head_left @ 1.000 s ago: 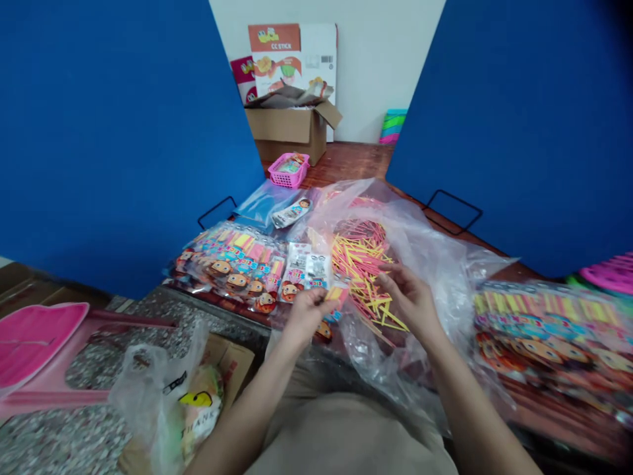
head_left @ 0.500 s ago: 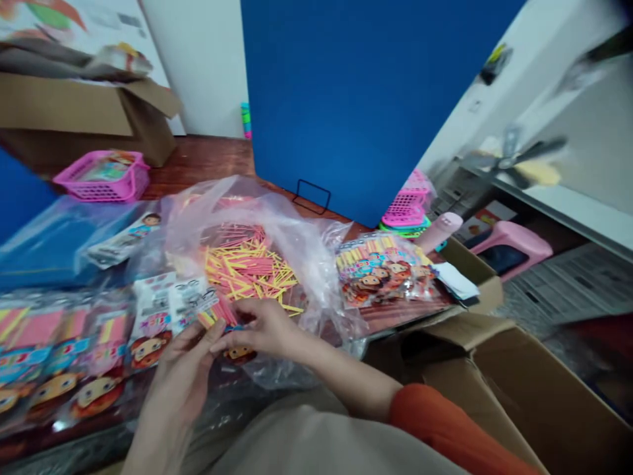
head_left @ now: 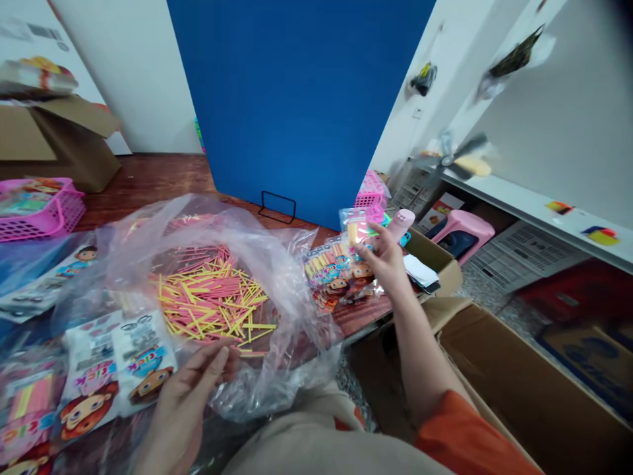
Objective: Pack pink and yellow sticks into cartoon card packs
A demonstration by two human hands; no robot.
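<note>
My right hand pinches a small clear packet with pink and yellow sticks in it, above a pile of filled packets at the table's right side. Near the front edge, my left hand has its fingers apart and holds nothing that I can see. Just beyond it lies a heap of pink and yellow sticks in a large open clear plastic bag. White printed packets lie left of my left hand, with a filled packet farther left.
A pink basket stands at the left, with a cardboard box behind it. The blue panel rises behind the bag. An open cardboard box is below the table at the right. Beyond are a pink stool and a fan.
My right hand has moved away from my left hand to the right pile, carrying a filled packet. My left hand has opened. The view has turned to the right.
</note>
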